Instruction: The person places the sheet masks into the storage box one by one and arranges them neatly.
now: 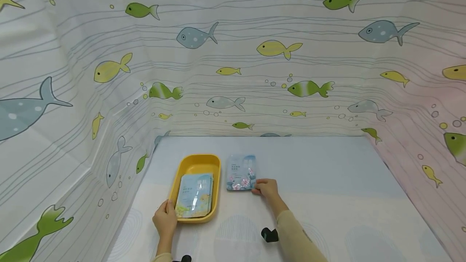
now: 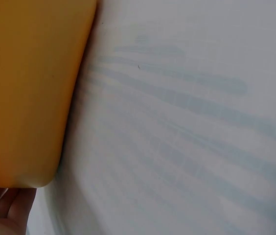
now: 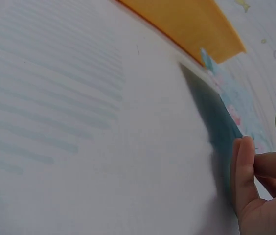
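Observation:
My left hand (image 1: 165, 218) grips the front left corner of a yellow plastic tray (image 1: 217, 173), thumb at the rim. In the left wrist view the fingers (image 2: 18, 208) curl against the end of the tray. Inside the tray lies a small stack of pale blue printed packets (image 1: 194, 195) with a yellow and green picture. To the right of the tray is another blue packet (image 1: 241, 172) with pink figures. My right hand (image 1: 267, 188) pinches its lower right corner. The right wrist view shows this packet (image 3: 238, 105) tilted, with a dark shadow beside it.
A white table (image 1: 327, 173) with pale grey-blue patterns lies under everything. Fish-print sheeting (image 1: 255, 104) walls it in at the back and both sides. A black wrist device (image 1: 270, 235) sits by the right sleeve (image 1: 296, 237).

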`<state>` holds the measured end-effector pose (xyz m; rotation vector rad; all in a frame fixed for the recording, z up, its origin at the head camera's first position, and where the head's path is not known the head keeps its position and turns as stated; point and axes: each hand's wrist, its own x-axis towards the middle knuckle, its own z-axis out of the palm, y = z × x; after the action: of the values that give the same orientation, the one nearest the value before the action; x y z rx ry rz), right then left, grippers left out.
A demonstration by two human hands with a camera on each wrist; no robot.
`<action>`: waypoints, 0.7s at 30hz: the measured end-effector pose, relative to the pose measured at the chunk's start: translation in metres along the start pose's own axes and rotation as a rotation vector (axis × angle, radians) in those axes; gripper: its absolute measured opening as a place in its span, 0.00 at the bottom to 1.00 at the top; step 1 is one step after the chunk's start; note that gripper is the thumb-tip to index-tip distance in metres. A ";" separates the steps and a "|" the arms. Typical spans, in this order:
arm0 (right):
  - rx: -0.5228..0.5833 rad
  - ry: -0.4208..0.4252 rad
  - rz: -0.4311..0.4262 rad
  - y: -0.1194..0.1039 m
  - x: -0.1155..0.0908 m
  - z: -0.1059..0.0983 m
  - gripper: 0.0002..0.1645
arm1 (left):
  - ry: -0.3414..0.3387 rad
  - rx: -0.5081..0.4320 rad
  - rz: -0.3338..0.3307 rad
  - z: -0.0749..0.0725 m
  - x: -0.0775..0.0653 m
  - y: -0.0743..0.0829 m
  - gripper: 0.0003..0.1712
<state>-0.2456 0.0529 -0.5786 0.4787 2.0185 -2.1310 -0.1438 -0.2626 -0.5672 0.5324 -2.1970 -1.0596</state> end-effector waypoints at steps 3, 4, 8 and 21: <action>0.008 -0.007 -0.020 0.000 -0.007 -0.002 0.17 | -0.007 0.002 -0.010 0.000 0.000 0.000 0.14; 0.007 -0.009 -0.022 0.000 -0.009 -0.003 0.17 | -0.008 0.004 -0.017 0.000 0.000 0.000 0.14; 0.020 -0.028 -0.030 -0.004 -0.018 -0.006 0.17 | -0.016 0.010 -0.047 0.000 0.001 -0.002 0.15; 0.075 -0.104 -0.066 -0.023 -0.048 -0.001 0.16 | -0.020 0.023 -0.030 0.001 0.001 -0.003 0.15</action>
<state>-0.2085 0.0510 -0.5411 0.3093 1.9301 -2.2269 -0.1449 -0.2650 -0.5696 0.5690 -2.2270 -1.0610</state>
